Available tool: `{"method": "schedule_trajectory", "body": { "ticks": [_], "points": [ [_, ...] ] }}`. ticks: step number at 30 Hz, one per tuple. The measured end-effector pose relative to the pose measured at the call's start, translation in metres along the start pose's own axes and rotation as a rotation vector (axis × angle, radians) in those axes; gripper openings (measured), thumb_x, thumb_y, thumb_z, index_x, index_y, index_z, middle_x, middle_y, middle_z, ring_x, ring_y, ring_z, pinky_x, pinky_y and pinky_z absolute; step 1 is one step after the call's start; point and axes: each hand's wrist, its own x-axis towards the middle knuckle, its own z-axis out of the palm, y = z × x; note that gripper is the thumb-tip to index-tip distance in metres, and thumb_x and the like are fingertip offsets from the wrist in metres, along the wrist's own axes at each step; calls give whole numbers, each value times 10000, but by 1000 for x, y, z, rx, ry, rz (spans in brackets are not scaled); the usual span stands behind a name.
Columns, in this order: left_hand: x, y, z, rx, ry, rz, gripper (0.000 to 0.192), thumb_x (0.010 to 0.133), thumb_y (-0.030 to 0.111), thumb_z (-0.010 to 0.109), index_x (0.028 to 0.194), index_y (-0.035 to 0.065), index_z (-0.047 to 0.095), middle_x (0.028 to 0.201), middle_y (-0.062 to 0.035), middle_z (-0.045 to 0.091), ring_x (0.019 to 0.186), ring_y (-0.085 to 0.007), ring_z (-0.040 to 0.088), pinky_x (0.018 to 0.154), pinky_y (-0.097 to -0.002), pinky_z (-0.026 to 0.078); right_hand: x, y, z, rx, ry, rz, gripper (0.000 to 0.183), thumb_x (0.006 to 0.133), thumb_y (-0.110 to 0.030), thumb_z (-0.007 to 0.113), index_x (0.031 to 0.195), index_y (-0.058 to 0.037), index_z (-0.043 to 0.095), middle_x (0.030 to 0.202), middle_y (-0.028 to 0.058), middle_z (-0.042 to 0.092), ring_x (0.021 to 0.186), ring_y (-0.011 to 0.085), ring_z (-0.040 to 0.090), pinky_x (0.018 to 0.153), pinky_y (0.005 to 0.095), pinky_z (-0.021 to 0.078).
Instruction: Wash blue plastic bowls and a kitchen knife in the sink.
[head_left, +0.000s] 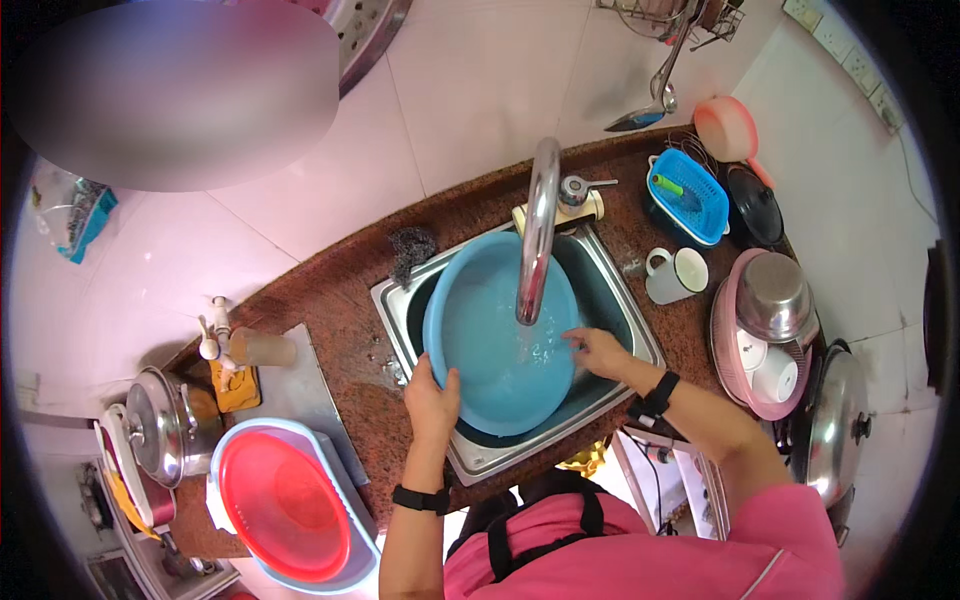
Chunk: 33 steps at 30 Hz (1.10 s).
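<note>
A round light-blue plastic basin sits tilted in the stainless steel sink with water in it. My left hand grips the basin's near left rim, its thumb over the edge. At the right rim, my right hand has its fingertips hooked over the edge; its thumb is hard to make out. Above the basin arches a chrome faucet, its spout pointing down into it. Ripples and bubbles show on the water below the spout.
A red colander rests in a pale-blue tub at left, near a steel pot. On the right stand a white enamel mug, a blue basket and a pink basket of bowls. A dark scrubber lies behind the sink.
</note>
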Motion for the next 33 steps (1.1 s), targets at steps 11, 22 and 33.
{"method": "schedule_trajectory", "body": {
  "ticks": [11,22,33],
  "points": [
    [-3,77,-25,278,138,-44,267,762,214,630,838,-11,508,640,-201,558,640,-397,572,592,-463,434,22,-104,-3,787,-291,26,262,814,-95,620,1010,60,543,1167,198,516,973,284,595,840,321,507],
    [-29,20,-99,-164,-48,-319,278,796,214,620,843,-53,561,692,-118,587,625,-184,568,583,-324,456,-71,-19,-63,743,121,101,295,811,-249,635,972,-12,568,743,39,605,617,114,575,505,248,459],
    [-4,-37,37,-292,-279,-279,436,742,246,674,1026,-69,572,915,-199,639,841,-278,632,742,-352,487,-170,-160,-94,655,335,-271,174,844,-158,610,930,-41,514,732,21,600,560,68,561,437,192,447]
  ]
}}
